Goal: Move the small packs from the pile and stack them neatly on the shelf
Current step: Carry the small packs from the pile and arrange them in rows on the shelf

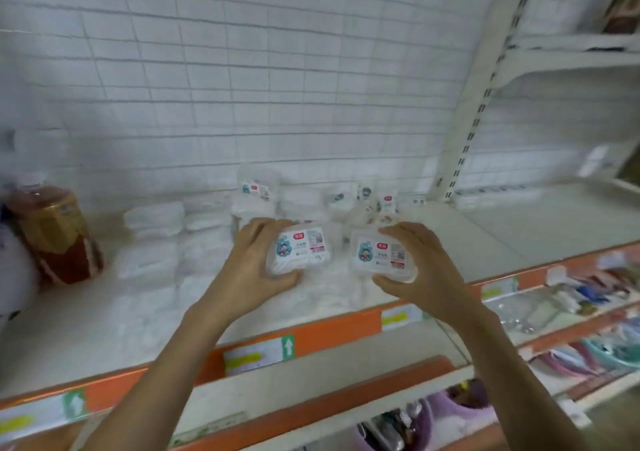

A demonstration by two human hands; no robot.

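- Left hand [254, 256]: fingers curled round a small pack [300, 251], held just above the shelf [450, 229].
- Right hand [420, 263]: grips a second pack [380, 255] alongside.
- Pile of packs [363, 201] lies behind them.

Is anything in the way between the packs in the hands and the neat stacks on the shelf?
Nothing visible. The left hand and right hand each hold a small pack just above the white stacks, which lie open to the left.

You get one wide-angle view from your head, facing forward and down onto the shelf [104, 319] close before you, your hands near mid-frame, the lower shelves at the bottom right.
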